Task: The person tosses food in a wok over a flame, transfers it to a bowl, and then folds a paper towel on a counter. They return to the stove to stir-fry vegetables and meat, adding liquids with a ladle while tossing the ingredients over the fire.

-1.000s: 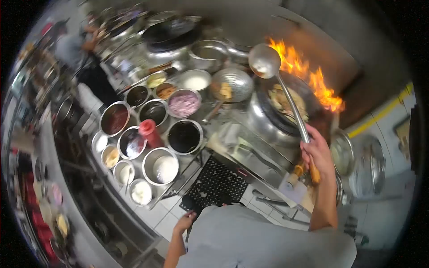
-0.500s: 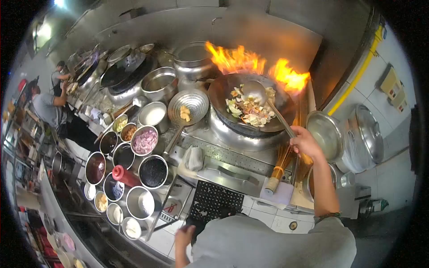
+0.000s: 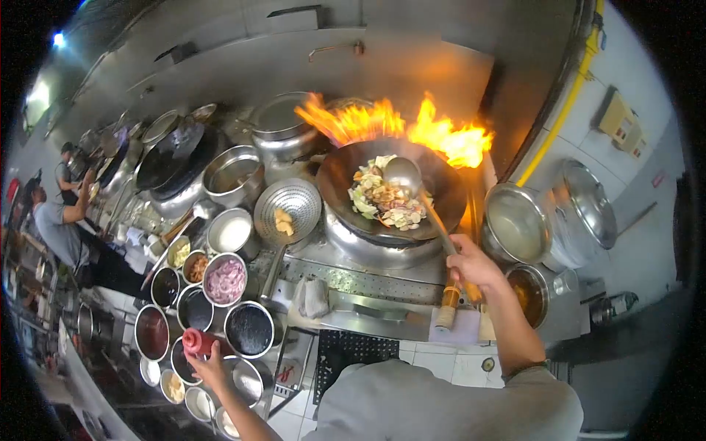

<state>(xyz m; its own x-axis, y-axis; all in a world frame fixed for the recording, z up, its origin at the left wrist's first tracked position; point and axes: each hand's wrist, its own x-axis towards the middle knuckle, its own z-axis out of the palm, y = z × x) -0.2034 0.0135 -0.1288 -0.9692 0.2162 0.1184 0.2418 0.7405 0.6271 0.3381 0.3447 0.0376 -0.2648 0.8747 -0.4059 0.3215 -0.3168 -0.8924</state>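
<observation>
My right hand (image 3: 474,263) is closed around the wooden handle of a long ladle (image 3: 403,175). The ladle's round bowl rests among chopped vegetables (image 3: 386,206) in a dark wok (image 3: 338,169). Tall flames (image 3: 448,136) rise behind the wok's far rim. At the lower left, my left hand (image 3: 209,367) has its fingers wrapped round a red squeeze bottle (image 3: 197,340), which lies tilted over the seasoning pots. Part of the bottle is hidden by my fingers.
Left of the wok, a perforated strainer (image 3: 300,202) holds a yellowish lump. Around the bottle stand several metal pots, one with sliced onion (image 3: 225,281). A bamboo brush (image 3: 447,312) lies by the counter's front edge. Another person (image 3: 59,228) stands far left.
My left hand has moved from beside my body out to the red squeeze bottle and closed on it. The ladle bowl has shifted within the wok, and the view has tilted.
</observation>
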